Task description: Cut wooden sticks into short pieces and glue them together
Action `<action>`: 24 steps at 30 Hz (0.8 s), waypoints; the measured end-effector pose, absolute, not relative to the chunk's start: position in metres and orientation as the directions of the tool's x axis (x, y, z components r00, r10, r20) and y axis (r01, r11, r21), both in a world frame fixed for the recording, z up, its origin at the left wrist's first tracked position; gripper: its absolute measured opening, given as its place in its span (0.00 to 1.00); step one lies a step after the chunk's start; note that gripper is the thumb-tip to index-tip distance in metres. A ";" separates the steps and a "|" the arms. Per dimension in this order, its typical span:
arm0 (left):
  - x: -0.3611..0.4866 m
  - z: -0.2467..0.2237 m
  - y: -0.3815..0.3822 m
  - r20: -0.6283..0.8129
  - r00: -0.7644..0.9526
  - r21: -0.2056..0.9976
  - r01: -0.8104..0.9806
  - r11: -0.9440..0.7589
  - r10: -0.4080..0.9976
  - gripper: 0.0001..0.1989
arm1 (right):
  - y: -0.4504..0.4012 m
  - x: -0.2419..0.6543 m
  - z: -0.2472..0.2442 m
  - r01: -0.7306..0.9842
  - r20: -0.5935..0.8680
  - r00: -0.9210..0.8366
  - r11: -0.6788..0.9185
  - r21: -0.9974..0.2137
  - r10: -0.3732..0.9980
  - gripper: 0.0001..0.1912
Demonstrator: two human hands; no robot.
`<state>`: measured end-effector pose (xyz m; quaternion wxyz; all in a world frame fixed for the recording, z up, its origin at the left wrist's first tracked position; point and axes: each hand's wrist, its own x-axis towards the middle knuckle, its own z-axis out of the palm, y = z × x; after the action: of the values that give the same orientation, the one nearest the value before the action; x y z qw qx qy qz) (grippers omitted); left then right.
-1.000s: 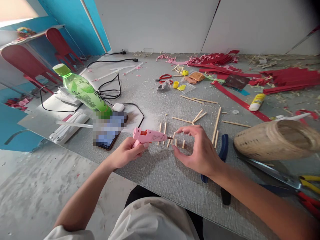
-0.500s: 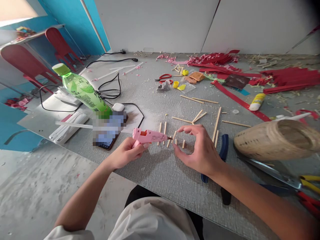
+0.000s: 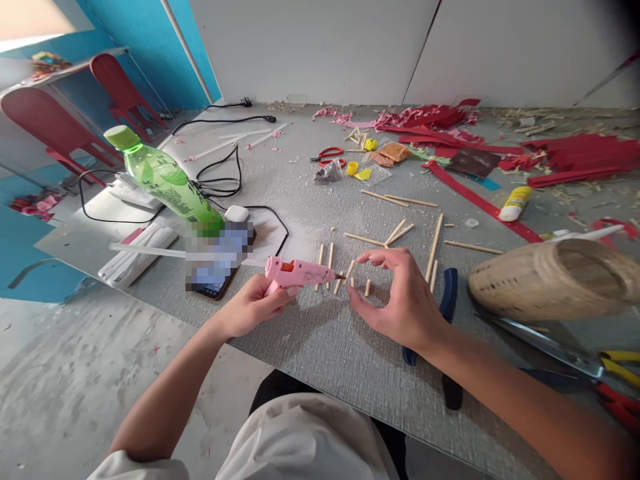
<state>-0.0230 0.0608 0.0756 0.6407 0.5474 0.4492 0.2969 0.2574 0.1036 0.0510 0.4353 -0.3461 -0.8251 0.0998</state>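
A pink glue gun (image 3: 303, 273) is gripped in my left hand (image 3: 255, 307), its nozzle pointing right. The nozzle tip meets a short wooden stick (image 3: 351, 272), which my right hand (image 3: 400, 303) holds between thumb and forefinger at its ends. Below and beside it on the grey table lie other short sticks, among them one (image 3: 368, 288) just left of my right palm. Two longer upright-lying sticks (image 3: 331, 260) are behind the gun's front part. A clear glue stick (image 3: 150, 250) extends left from the back of the gun, over the phone.
A green bottle (image 3: 165, 180) and a phone (image 3: 225, 260) are at the left, with black cables behind. Blue-handled pliers (image 3: 449, 293), a wooden vessel (image 3: 540, 280) and a yellow-white glue tube (image 3: 515, 203) stand or lie right. Red paper strips (image 3: 585, 157) cover the back right.
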 end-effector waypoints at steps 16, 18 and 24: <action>-0.024 0.075 0.059 -0.257 0.414 0.965 0.157 0.209 0.873 0.24 | 0.105 0.257 0.051 0.496 0.660 -0.356 0.732 -0.467 0.662 0.27; -0.023 0.077 0.060 -0.253 0.418 0.966 0.155 0.206 0.872 0.24 | 0.105 0.257 0.051 0.498 0.658 -0.354 0.729 -0.469 0.665 0.27; -0.019 0.084 0.060 -0.245 0.418 0.968 0.157 0.197 0.875 0.22 | 0.106 0.258 0.050 0.509 0.658 -0.345 0.723 -0.467 0.669 0.28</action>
<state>-0.0185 0.0604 0.0836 0.6244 0.5647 0.4566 0.2876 0.2577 0.1063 0.0504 0.4436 -0.3614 -0.8152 0.0899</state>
